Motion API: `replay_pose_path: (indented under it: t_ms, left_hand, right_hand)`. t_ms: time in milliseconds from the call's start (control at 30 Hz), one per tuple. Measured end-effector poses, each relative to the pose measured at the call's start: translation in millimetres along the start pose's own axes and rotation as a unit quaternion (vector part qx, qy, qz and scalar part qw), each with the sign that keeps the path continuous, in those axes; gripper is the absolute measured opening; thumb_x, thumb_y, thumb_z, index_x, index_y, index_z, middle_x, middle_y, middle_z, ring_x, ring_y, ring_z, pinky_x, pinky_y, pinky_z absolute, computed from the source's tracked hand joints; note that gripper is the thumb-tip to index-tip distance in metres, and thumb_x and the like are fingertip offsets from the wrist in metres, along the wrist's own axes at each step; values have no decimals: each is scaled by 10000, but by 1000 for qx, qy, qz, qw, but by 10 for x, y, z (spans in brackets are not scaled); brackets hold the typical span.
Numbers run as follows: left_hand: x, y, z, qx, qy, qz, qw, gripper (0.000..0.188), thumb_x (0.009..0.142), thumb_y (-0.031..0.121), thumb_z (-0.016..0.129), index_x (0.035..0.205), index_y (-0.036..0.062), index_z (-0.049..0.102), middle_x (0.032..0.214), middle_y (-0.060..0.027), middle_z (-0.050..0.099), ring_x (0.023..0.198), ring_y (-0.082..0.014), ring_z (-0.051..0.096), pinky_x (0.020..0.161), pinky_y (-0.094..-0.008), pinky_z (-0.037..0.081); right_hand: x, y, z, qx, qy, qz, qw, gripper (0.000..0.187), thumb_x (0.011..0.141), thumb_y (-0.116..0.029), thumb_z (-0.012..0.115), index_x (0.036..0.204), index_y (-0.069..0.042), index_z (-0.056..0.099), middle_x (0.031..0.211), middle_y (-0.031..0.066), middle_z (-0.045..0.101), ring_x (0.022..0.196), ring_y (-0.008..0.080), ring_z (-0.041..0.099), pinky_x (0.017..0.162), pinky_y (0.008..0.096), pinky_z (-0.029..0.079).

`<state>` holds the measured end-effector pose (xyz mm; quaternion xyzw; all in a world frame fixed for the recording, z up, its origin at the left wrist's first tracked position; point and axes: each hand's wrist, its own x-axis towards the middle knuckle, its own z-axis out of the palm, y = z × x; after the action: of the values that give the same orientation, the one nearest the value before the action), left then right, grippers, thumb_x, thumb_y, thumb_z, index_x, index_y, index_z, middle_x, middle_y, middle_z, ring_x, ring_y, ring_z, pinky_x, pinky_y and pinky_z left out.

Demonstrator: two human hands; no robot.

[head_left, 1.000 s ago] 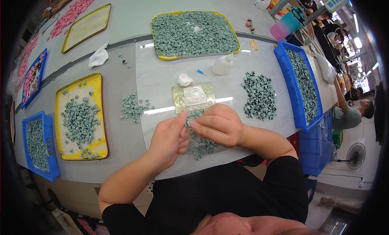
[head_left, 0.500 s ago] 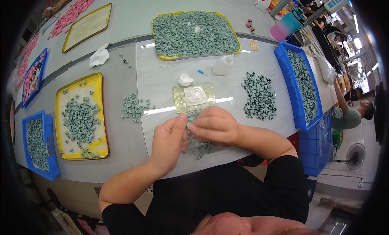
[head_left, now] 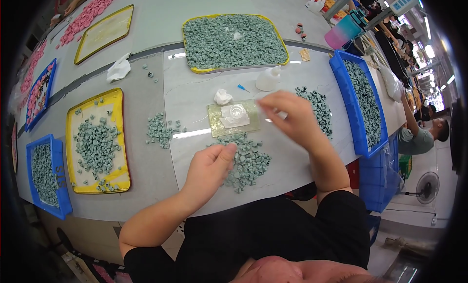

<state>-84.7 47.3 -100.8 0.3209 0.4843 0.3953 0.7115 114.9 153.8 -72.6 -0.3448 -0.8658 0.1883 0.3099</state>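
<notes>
My left hand (head_left: 208,170) is closed, thumb pressed against the curled fingers, at the left edge of a pile of small grey-green pieces (head_left: 249,165). What it pinches is hidden. Blurred by motion, my right hand (head_left: 291,116) is raised right of a yellowish translucent pad (head_left: 220,128). Its thumb stands apart from the fingers, and I see nothing between them. On the pad is a small clear round dish (head_left: 237,113) over a white sheet. Behind it are a crumpled white tissue (head_left: 223,97), a blue dispensing needle (head_left: 243,88) and a white squeeze bottle (head_left: 268,79).
Similar pieces fill a large yellow-rimmed tray (head_left: 194,70), a right blue bin (head_left: 345,105) and a left blue bin (head_left: 62,178). More lie in a yellow tray (head_left: 126,156) and in loose piles (head_left: 319,107). A gradient-coloured bottle (head_left: 341,33) stands at the back right.
My right hand has left my left hand and swung right and away from me, uncovering the pile between them. My left hand has stayed nearly in place.
</notes>
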Motion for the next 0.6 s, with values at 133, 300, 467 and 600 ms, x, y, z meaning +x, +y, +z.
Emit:
replay_pose_path:
  t_ms: [133, 300, 467, 600]
  left_hand:
    - [34, 20, 70, 25, 2, -24, 999, 366, 918, 358, 483, 691, 72, 465, 543, 49, 353, 439, -33, 272, 381, -198, 197]
    - [62, 48, 122, 26, -14, -50, 998, 382, 935, 371, 438, 698, 73, 467, 538, 60, 316, 430, -34, 234, 380, -197, 181]
    - [71, 76, 138, -123, -39, -104, 986, 201, 922, 177, 425, 797, 38, 497, 647, 19, 401, 470, -42, 274, 394, -194, 194]
    - [105, 94, 136, -174, -38, -84, 980, 113, 885, 90, 423, 893, 13, 506, 747, -13, 453, 510, -49, 314, 411, -191, 223]
  right_hand:
    - [-44, 364, -357, -166, 3, 118, 979, 153, 780, -29, 581, 924, -16, 634, 818, 112, 617, 735, 263, 596, 655, 310, 484]
    - [-198, 619, -503, -238, -68, 172, 954, 138, 769, -61, 578, 884, -18, 640, 831, 130, 607, 785, 303, 580, 721, 352, 463]
    - [-174, 506, -430, -249, -157, 226, 929, 136, 751, -53, 572, 874, -16, 616, 834, 133, 596, 812, 311, 569, 733, 371, 453]
    - [-187, 595, -371, -251, -142, 215, 933, 138, 746, -56, 566, 873, -11, 598, 836, 143, 590, 803, 308, 571, 729, 370, 452]
